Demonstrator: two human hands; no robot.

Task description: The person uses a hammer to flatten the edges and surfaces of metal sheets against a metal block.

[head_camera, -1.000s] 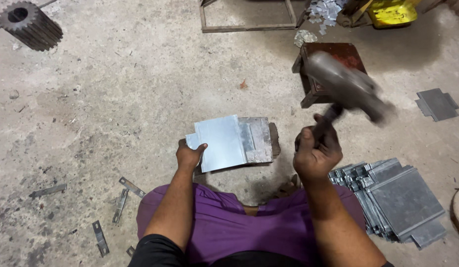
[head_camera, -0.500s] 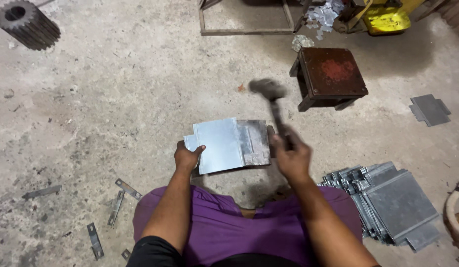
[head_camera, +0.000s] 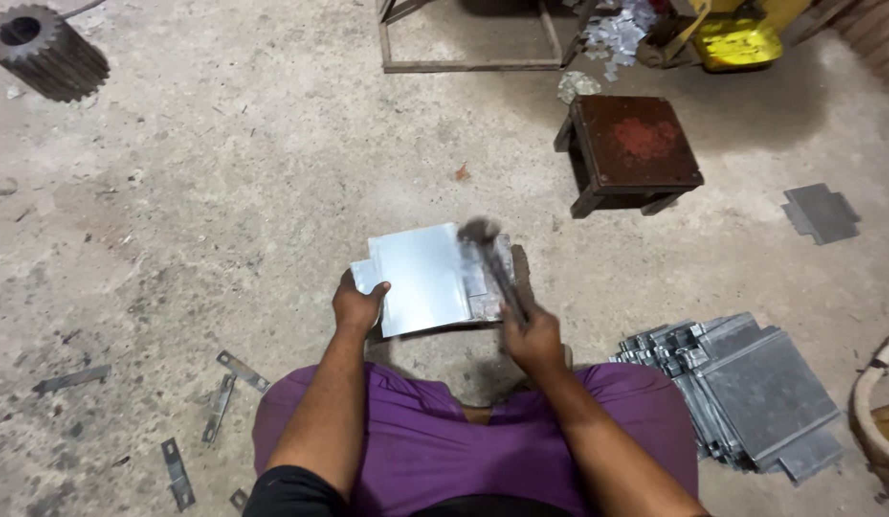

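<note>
My left hand point(head_camera: 356, 308) presses flat on the sheet's point(head_camera: 425, 278) left edge, on the floor point(head_camera: 224, 191) just ahead. My right hand point(head_camera: 533, 337) grips the hammer point(head_camera: 492, 260), head on the sheet.

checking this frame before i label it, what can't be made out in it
Head view only:
- hammer: head smeared by motion blur; contact with the metal sheet cannot be told.
- right hand: its fingers hide the handle's end.
- left hand: covers the sheet's near corner.
- basket: cut off by the right edge.
</note>
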